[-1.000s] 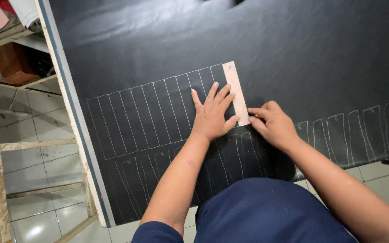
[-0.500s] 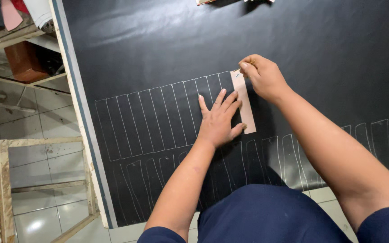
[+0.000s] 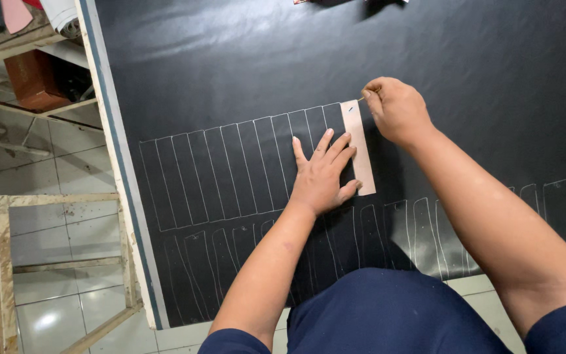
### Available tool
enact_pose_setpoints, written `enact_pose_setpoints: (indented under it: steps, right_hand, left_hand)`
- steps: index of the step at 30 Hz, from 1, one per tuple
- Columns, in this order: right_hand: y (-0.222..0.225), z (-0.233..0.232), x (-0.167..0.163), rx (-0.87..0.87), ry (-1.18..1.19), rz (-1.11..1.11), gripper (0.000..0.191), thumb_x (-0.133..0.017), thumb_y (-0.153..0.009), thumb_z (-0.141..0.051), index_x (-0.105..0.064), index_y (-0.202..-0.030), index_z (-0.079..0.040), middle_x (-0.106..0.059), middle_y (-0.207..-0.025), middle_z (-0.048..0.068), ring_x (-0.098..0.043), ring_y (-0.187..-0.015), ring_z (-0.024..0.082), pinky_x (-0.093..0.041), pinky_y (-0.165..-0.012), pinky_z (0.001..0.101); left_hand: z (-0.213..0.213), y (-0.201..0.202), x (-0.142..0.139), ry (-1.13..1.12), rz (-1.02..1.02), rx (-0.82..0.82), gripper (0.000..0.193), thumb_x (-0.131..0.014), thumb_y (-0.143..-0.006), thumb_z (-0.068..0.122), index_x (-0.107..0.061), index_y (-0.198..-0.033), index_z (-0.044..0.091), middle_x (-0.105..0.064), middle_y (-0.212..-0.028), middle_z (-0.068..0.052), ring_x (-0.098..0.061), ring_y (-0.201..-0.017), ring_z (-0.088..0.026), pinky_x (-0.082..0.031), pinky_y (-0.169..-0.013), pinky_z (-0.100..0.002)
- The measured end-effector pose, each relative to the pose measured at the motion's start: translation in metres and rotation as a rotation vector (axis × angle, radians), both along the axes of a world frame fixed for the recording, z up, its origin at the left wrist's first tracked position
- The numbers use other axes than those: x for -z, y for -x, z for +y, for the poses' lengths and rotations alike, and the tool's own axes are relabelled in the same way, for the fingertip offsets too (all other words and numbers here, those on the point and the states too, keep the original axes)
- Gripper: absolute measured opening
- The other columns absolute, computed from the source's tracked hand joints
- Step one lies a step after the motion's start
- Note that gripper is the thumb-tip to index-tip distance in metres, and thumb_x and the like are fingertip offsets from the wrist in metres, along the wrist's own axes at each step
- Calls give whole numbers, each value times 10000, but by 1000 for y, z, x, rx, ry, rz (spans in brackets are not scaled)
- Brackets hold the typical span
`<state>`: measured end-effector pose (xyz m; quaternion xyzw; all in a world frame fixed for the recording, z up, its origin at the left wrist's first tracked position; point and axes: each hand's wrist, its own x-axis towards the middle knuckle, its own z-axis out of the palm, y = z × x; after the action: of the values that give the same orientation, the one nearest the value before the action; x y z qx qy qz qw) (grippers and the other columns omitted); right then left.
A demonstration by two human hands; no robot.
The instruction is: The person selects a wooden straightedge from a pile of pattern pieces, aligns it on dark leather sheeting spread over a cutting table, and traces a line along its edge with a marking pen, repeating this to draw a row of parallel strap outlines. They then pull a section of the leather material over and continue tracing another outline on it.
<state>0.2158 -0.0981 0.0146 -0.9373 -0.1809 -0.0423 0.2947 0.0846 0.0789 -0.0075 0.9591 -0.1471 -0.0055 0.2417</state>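
Note:
A large black sheet [image 3: 244, 72] covers the table, marked with rows of narrow white-outlined strips [image 3: 230, 170]. A slim tan template strip [image 3: 359, 147] lies on it at the right end of the upper row. My left hand [image 3: 322, 174] lies flat with fingers spread, its fingertips pressing the template's left edge. My right hand [image 3: 396, 108] is closed on a thin marking tool whose tip sits at the template's top right corner. My dark blue clothing [image 3: 388, 311] fills the bottom of the view.
The table's pale left edge [image 3: 119, 170] runs down the view. Beyond it are a tiled floor [image 3: 47, 229], a wooden frame [image 3: 67, 200] and a shelf with a brown box [image 3: 31, 78]. A second row of outlines [image 3: 545, 203] continues to the right.
My right hand moved up from the template's lower right side to its top right corner, tracing along the edge. The left hand stayed pressed on the template.

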Motion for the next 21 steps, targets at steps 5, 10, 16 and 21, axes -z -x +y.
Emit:
enact_pose_setpoints:
  steps: [5,10,16,21]
  right_hand:
    - [33,-9,-4,-67,-12,-22,202,-650,-1033,-213,-732,-1079,-35,-721,-1064,173,-691,-964,384,-544,-827,462]
    - [110,-32,-19,-98,2,89,199,-646,-1001,-213,-716,-1050,-33,-715,-994,143,-698,-898,337,-549,-783,418]
    - [156,-44,-26,-48,20,233,195,-634,-970,-199,-737,-1054,-57,-716,-942,108,-699,-846,304,-545,-743,391]
    - [164,-48,-26,-31,1,257,197,-626,-984,-200,-726,-1063,-50,-716,-934,91,-699,-819,276,-547,-744,375]
  left_hand:
    - [1,0,2,-5,-15,7,689,-762,-784,486,-589,-1386,198,-422,-1582,24,-288,-1526,-252,-20,-1143,-816]
    - [0,-1,4,-3,-29,-5,670,-749,-795,482,-591,-1383,202,-422,-1585,25,-291,-1524,-254,-18,-1150,-813]
    - [1,0,8,-11,-43,0,675,-740,-806,494,-590,-1389,190,-432,-1576,32,-300,-1527,-260,-27,-1151,-810]
    - [0,0,8,6,-30,1,663,-743,-811,492,-589,-1378,183,-431,-1572,31,-296,-1523,-266,-15,-1148,-808]
